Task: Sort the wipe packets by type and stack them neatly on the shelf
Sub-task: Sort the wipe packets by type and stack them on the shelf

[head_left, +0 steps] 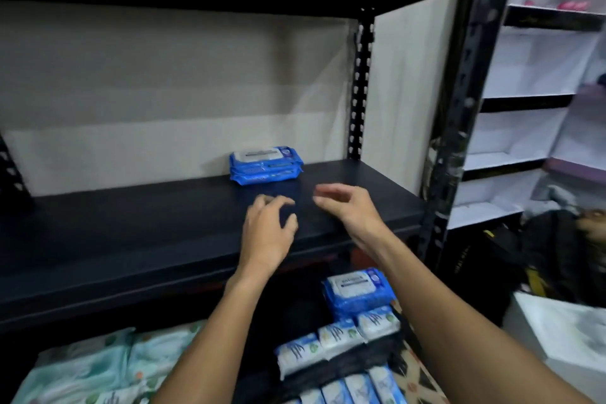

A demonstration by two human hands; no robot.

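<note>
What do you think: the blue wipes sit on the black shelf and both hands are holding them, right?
No. The blue wipes sit on the black shelf, but the left hand and right hand hover empty in front of them, as the head view shows.

A single wide-angle view comes from a camera worn on the person's head. It faces forward and slightly down into a dark metal shelf (164, 233), whose board crosses the middle of the picture, near enough that both forearms, entering from the bottom edge, bring the left hand (267, 236) and right hand (347, 207) over its front part. The lens bends straight lines (the right upright (459, 141) leans inward). The lower edge takes in packets (328, 348) below the board, and the right edge catches white shelving (524, 108).
</note>
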